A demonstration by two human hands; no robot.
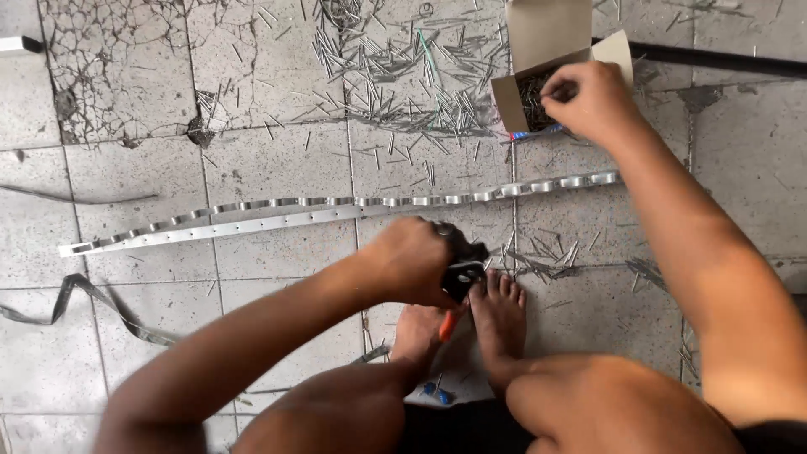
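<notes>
Left hand (412, 262): fingers wrapped around a black riveting tool with orange handle (461, 277), held just above the bare feet (496, 315) on the grey tiled floor (277, 160). Right hand (588, 99): fingers pinched together inside an open brown cardboard box of small metal pins (538, 80). Long perforated metal strip (336, 210): lies across the floor between both hands. Loose pins (412, 80): scattered beside the box.

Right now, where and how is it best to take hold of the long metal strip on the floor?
Probably grip the metal strip near its middle, coming from above with fingers across its narrow width. It lies flat and long on the tiled floor, so an end hold would likely let it sag. The middle is free, beyond the left hand.
</notes>
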